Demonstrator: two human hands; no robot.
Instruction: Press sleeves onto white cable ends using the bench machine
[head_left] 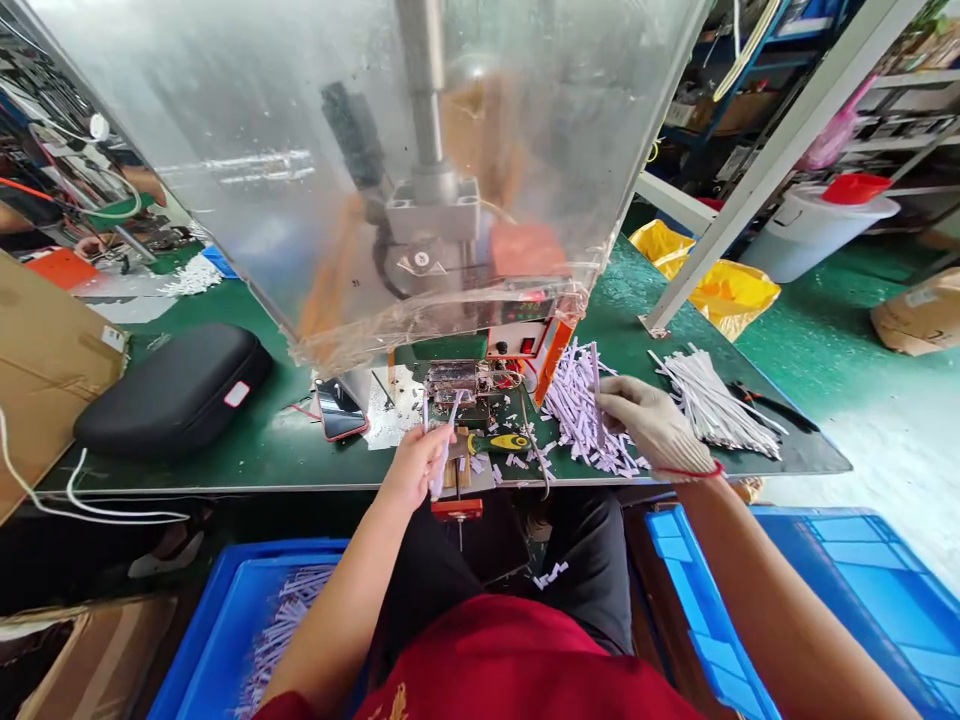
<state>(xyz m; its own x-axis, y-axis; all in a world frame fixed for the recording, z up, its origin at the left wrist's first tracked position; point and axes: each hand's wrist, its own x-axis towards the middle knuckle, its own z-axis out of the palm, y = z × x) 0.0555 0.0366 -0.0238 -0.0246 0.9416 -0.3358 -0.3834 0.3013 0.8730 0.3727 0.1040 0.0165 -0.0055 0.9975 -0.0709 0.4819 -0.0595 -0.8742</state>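
Observation:
My bare left hand is closed around a couple of pale lilac strips. One of them reaches up toward the small metal fixture under the press. My right hand, in a white knit glove, pinches a single lilac strip standing nearly upright. Below and beside that hand lies a loose pile of lilac strips on the green bench. A tool with a yellow-and-green handle rests just right of my left hand, among short cut scraps.
A press behind a clear plastic shield rises ahead. White strips and black-handled pliers lie right. A phone and black case lie left. Blue bins flank my legs. A co-worker's hand shows far left.

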